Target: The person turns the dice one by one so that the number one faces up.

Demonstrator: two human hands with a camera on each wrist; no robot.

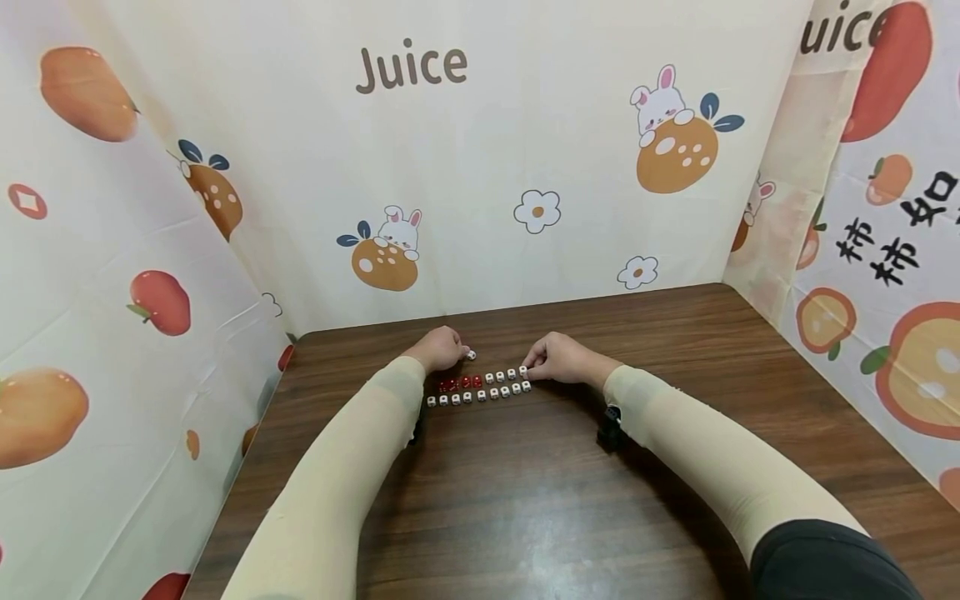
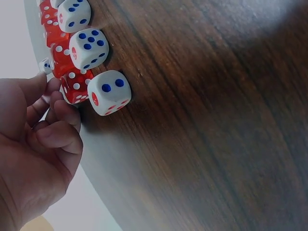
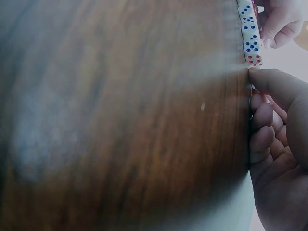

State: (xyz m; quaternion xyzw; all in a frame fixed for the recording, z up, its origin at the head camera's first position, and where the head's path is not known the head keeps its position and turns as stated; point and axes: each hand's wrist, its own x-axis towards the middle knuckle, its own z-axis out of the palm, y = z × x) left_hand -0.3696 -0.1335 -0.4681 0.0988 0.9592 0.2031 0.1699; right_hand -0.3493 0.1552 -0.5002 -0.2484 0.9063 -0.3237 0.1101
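Note:
Two rows of dice lie on the table. The front row is made of white dice (image 1: 482,396); behind it, red dice (image 1: 465,382) on the left continue into white dice (image 1: 500,377) on the right. My left hand (image 1: 441,348), behind the red dice, pinches a single white die (image 1: 471,355) at its fingertips; the left wrist view shows this die (image 2: 45,66) small beyond the thumb. At the right end of the back row, my right hand (image 1: 564,358) pinches the last white die (image 1: 523,372) between thumb and fingers. Its other fingers (image 3: 262,139) are curled near the tabletop.
The brown wooden table (image 1: 510,500) reaches back to a wall covering (image 1: 480,167) printed with fruit and rabbits. Similar coverings stand at the left and right sides. A dark wrist device (image 1: 611,429) sits below the right sleeve.

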